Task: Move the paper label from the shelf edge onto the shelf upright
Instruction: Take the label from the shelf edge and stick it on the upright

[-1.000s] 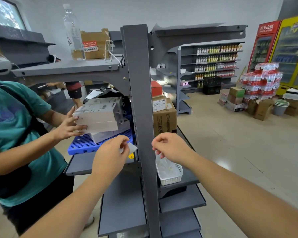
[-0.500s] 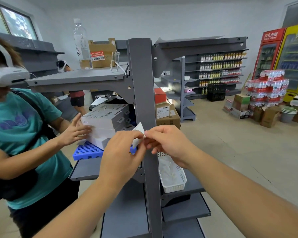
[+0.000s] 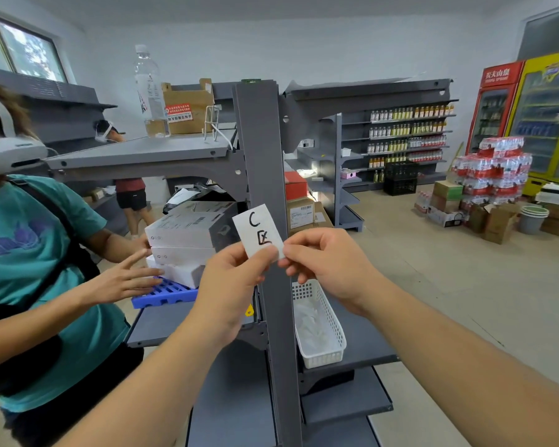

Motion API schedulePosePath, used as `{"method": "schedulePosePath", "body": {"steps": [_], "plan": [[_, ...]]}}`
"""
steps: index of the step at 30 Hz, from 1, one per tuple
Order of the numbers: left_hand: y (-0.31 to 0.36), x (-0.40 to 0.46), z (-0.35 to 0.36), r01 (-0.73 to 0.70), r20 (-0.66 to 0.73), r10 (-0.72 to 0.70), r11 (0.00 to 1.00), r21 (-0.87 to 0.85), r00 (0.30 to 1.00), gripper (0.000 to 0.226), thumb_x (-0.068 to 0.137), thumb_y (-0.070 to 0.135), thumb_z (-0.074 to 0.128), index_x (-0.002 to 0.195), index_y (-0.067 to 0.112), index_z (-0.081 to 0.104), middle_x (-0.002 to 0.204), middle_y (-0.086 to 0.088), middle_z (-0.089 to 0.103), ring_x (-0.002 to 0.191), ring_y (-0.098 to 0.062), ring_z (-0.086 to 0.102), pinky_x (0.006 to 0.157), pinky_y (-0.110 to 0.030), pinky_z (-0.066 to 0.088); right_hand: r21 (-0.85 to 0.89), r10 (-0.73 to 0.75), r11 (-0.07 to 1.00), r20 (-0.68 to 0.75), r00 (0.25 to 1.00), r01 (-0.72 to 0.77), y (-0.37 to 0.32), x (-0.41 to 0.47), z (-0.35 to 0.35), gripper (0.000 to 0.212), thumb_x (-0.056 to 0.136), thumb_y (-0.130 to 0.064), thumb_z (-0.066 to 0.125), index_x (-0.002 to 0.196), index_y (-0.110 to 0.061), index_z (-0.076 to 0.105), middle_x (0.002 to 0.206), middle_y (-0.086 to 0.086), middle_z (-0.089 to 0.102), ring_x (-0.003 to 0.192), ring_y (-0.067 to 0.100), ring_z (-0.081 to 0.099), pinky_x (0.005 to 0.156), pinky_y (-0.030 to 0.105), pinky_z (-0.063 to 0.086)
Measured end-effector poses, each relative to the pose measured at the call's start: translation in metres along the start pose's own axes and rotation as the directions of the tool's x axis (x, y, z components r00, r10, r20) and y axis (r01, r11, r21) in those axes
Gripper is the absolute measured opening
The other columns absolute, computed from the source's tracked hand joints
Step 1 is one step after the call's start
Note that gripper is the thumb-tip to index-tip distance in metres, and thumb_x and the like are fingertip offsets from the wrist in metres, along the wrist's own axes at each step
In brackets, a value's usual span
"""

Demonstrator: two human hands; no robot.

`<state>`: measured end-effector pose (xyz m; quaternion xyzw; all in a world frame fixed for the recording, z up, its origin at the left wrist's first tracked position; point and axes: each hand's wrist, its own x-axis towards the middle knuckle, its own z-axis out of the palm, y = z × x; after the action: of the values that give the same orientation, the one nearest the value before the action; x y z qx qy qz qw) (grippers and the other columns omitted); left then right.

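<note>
A white paper label [image 3: 258, 230] with black handwriting stands upright in front of the grey shelf upright [image 3: 265, 175], its upper part over the post's face. My left hand [image 3: 231, 285] pinches the label's lower edge between thumb and fingers. My right hand [image 3: 328, 262] pinches the lower right corner of the same label. Whether the label touches the post or is held just off it, I cannot tell.
Another person in a teal shirt [image 3: 29, 269] stands at the left, hands on white boxes [image 3: 188, 240] atop a blue crate [image 3: 165, 293]. A white basket [image 3: 320, 327] sits on the right shelf. A water bottle [image 3: 149, 91] and cardboard box [image 3: 188, 106] stand on the top shelf.
My left hand has lifted the label from beside the shelf edge up to the front of the upright. My right hand has joined it and now pinches the label too.
</note>
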<state>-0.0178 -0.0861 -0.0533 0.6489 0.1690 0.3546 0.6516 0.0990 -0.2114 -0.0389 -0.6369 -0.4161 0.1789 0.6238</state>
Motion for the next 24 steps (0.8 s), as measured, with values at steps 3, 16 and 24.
{"method": "schedulePosePath", "body": {"steps": [3, 16, 24], "plan": [[0.001, 0.000, 0.003, 0.022, -0.024, -0.024, 0.997, -0.074, 0.999, 0.009, 0.091, 0.015, 0.073, 0.094, 0.013, 0.081, 0.076, 0.003, 0.072, 0.061, -0.011, 0.048, 0.064, -0.027, 0.042, 0.018, -0.008, 1.000, -0.015, 1.000, 0.008, -0.003, -0.003, -0.004, 0.018, 0.100, -0.008, 0.063, 0.092, -0.012, 0.079, 0.081, 0.006, 0.080, 0.074, 0.019, 0.067, 0.067, 0.033, 0.055], [0.009, -0.003, 0.010, 0.012, -0.030, -0.015, 0.995, -0.101, 0.999, 0.008, 0.092, 0.014, 0.072, 0.095, 0.012, 0.079, 0.072, 0.007, 0.071, 0.058, -0.008, 0.048, 0.063, -0.024, 0.041, -0.016, -0.025, 1.000, -0.053, 0.998, 0.024, -0.008, -0.007, -0.007, 0.017, 0.096, -0.007, 0.069, 0.084, -0.015, 0.077, 0.073, 0.002, 0.078, 0.067, 0.012, 0.067, 0.062, 0.025, 0.053], [0.009, -0.005, 0.011, 0.014, -0.039, -0.019, 0.994, -0.111, 0.999, 0.008, 0.091, 0.014, 0.072, 0.092, 0.013, 0.080, 0.073, 0.007, 0.072, 0.061, -0.011, 0.048, 0.064, -0.026, 0.041, -0.047, -0.027, 0.999, -0.059, 0.998, 0.024, -0.010, -0.009, -0.004, 0.020, 0.096, -0.008, 0.067, 0.082, -0.020, 0.076, 0.071, -0.001, 0.077, 0.068, 0.010, 0.065, 0.064, 0.025, 0.052]]}}
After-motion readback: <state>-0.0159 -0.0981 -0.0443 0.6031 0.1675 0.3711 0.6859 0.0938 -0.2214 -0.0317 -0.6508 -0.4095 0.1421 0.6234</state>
